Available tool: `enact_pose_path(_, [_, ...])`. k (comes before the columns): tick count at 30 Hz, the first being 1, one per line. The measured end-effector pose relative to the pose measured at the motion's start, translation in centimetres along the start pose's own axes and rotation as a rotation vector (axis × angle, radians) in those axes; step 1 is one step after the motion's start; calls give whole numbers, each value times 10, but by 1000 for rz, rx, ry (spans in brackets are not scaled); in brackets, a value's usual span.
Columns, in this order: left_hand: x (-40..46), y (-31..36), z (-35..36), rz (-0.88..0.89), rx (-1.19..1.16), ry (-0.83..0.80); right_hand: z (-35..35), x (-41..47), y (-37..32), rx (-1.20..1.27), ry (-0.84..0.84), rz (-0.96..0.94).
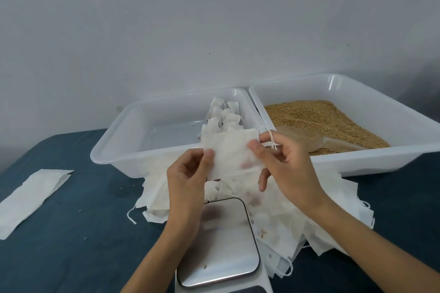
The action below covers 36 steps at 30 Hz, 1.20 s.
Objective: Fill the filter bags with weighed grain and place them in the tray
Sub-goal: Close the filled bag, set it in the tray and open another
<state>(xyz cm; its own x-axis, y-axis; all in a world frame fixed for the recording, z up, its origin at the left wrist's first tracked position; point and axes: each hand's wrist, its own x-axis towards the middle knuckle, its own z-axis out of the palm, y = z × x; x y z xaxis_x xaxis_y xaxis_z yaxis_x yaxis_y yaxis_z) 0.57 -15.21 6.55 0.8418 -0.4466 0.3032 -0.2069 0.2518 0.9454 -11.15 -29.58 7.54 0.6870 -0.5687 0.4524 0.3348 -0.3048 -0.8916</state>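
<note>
Single head-worn wide-angle view, looked forward and down from close above the worktop (71, 221), faced a plain wall (190, 19), forearms entered from the bottom edge

Light: soft, even, fairly bright; source not visible.
Shadows: faint, diffuse under the hands (188, 178) on the scale plate (221, 245).
Glare: dull sheen on that plate, small highlights on tray rims (333, 77).
Focus: slightly soft throughout, compression smear.
Distortion: wide-angle bowing toward frame edges.
</note>
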Motion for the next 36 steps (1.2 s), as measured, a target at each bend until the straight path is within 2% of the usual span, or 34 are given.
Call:
enact_pose_path(5, [-1, 3, 0, -31, -40, -43, 1, -2, -5, -71, -163, 3])
enact_pose_path(10, [1, 1, -2, -50, -53, -32, 3, -6, -7, -156, -104, -42])
enact_pose_path(17, [-2, 8, -2, -73, -89, -61, 0, -5, -14, -272, -106, -210])
enact_pose_path(23, [-3, 9, -1, -79, -64, -64, 0, -7, -7, -248, -49, -237])
enact_pose_path(25, [-4, 8, -1, 18, 26, -20, -1, -5, -5, -237, -40, -234])
enact_pose_path(27, [-6, 10, -2, 216, 208, -2, -4, -4, -6, -235, -52, -224])
enact_pose_path(30, [-11, 12, -3, 443, 509, -174, -5, -3, -11, -222, -120, -190])
enact_pose_path(33, [-17, 6, 2, 416, 620, -346, -4, -4, -20, -186, -171, -127])
enact_pose_path(36, [-20, 4, 6, 376, 584, -352, -5, -6, -33, -177, -242, -111])
